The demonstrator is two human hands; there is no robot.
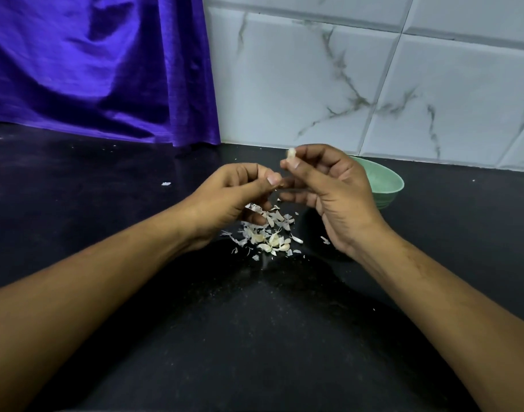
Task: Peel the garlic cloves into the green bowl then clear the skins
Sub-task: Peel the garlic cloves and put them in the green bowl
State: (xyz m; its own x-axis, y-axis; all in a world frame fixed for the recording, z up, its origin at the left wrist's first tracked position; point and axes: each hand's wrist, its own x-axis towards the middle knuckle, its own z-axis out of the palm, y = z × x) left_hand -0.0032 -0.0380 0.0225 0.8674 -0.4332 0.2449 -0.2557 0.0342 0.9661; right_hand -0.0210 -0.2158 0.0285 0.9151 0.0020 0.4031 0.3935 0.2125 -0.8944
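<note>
My right hand (335,191) pinches a pale garlic clove (291,154) between thumb and fingertips, held above the counter. My left hand (237,197) hovers just to its left with fingers curled; a bit of white skin (254,207) hangs beneath its fingers. A heap of garlic skins and cloves (269,236) lies on the black counter (255,322) below both hands. The green bowl (387,182) stands behind my right hand, mostly hidden by it; its inside is not visible.
A purple cloth (100,69) hangs at the back left down to the counter. White marble-look tiles (374,84) form the back wall. One stray skin flake (166,184) lies to the left of my hands.
</note>
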